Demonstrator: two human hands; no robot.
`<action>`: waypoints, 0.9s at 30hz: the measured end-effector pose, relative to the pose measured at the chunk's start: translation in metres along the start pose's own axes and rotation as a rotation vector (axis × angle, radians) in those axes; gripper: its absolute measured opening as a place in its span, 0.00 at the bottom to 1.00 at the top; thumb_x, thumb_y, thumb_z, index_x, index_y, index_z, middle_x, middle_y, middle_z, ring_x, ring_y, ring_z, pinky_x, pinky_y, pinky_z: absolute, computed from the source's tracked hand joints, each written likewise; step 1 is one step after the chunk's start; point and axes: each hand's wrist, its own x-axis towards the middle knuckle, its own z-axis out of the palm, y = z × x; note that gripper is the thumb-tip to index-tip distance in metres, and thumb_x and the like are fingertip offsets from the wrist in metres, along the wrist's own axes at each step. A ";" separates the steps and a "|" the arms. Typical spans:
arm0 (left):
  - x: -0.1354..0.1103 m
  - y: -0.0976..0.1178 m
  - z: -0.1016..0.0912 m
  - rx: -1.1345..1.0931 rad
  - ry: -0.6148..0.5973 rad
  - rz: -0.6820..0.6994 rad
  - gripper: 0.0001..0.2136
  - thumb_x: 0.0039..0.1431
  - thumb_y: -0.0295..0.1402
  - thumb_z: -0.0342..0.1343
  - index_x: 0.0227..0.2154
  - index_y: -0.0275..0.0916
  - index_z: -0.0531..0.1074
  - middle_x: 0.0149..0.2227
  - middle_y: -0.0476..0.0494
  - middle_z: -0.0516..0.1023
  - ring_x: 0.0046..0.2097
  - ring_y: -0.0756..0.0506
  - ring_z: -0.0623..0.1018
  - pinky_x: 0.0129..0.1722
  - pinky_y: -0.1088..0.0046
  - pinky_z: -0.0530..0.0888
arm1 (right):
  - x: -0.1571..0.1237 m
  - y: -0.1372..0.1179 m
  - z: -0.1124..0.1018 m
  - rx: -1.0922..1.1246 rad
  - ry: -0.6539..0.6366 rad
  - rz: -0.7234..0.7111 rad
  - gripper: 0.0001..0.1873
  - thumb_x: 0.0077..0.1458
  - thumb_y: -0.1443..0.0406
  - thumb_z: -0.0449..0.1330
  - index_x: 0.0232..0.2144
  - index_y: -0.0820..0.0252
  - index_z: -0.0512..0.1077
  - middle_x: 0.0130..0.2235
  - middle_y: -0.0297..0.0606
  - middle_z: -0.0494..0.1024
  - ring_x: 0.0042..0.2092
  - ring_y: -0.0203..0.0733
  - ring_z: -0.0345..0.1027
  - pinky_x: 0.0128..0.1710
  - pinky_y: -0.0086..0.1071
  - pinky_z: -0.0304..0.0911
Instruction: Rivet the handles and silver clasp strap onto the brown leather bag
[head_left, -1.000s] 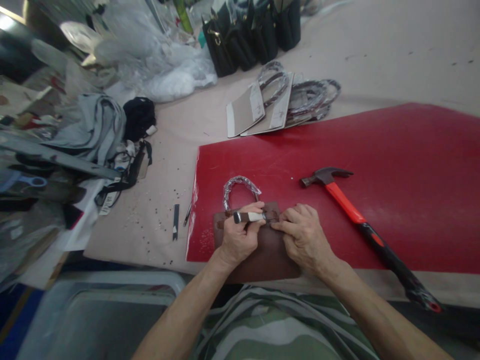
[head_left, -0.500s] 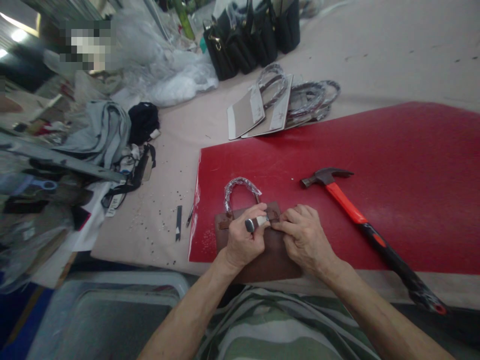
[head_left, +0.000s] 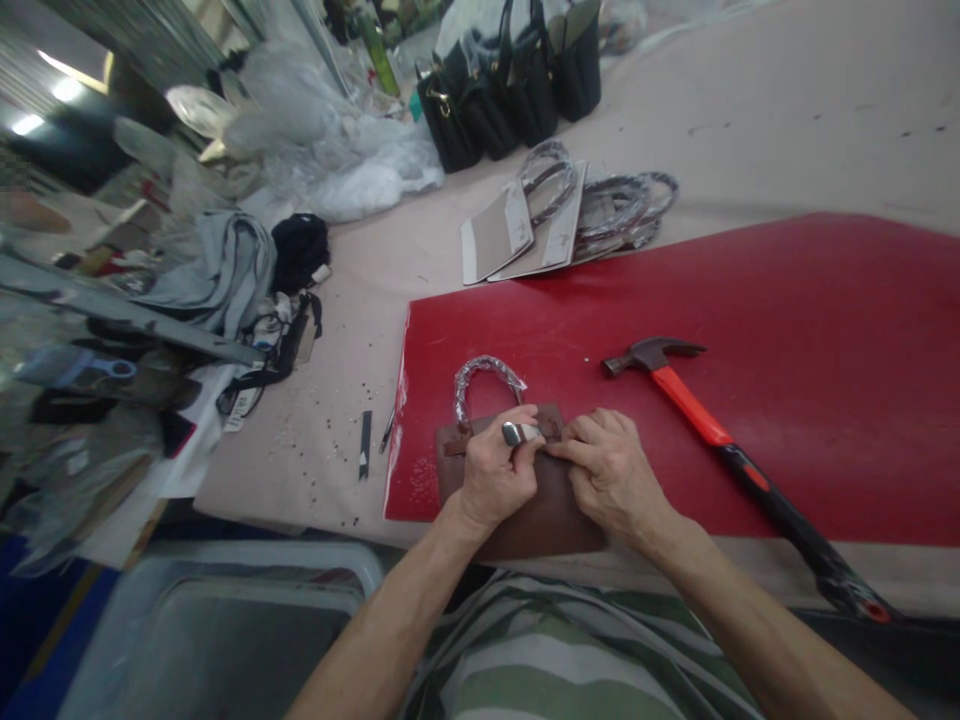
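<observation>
A brown leather bag panel (head_left: 540, 525) lies flat near the table's front edge, with a plastic-wrapped handle (head_left: 484, 368) arching from its far side. My left hand (head_left: 495, 475) is closed around a short metal tool (head_left: 517, 433) with a rounded, shiny top; its lower end is hidden by my fingers. Beside it, my right hand (head_left: 615, 470) is closed, fingertips pinching at the strap tab (head_left: 550, 420) on the panel. Whether a small part sits between those fingers cannot be made out. To the right rests a claw hammer (head_left: 694, 410) with an orange and black grip.
Under the work lies a red sheet (head_left: 787, 350). Behind it are stacked beige panels with wrapped handles (head_left: 547, 225) and several black handbags (head_left: 510, 95). A flat dark strip (head_left: 364, 445) and tiny scattered bits lie left. A grey plastic stool or bin (head_left: 247, 630) stands below.
The view has shifted slightly, so the scene sits a little to the right. The metal tool in my left hand has tilted, its top leaning further over. My right hand stays at the tab.
</observation>
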 end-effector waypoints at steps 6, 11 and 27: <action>-0.007 0.004 -0.006 -0.116 0.057 -0.036 0.08 0.61 0.22 0.59 0.42 0.36 0.74 0.44 0.36 0.83 0.49 0.43 0.83 0.51 0.64 0.81 | 0.001 0.001 0.001 0.010 0.014 0.005 0.17 0.53 0.77 0.54 0.36 0.59 0.80 0.33 0.39 0.73 0.39 0.45 0.58 0.43 0.42 0.51; -0.020 0.008 -0.012 -0.174 0.155 -0.218 0.07 0.63 0.25 0.60 0.43 0.36 0.75 0.47 0.35 0.82 0.50 0.42 0.83 0.53 0.59 0.81 | 0.001 0.002 0.001 0.014 0.025 0.005 0.16 0.53 0.76 0.55 0.34 0.58 0.80 0.33 0.39 0.73 0.39 0.45 0.58 0.43 0.42 0.51; -0.012 0.001 -0.007 -0.197 0.084 -0.174 0.07 0.63 0.25 0.60 0.43 0.36 0.75 0.47 0.35 0.83 0.50 0.42 0.83 0.53 0.61 0.81 | 0.000 0.003 0.002 0.015 0.005 0.026 0.18 0.52 0.77 0.54 0.35 0.57 0.79 0.33 0.37 0.72 0.38 0.44 0.58 0.43 0.42 0.50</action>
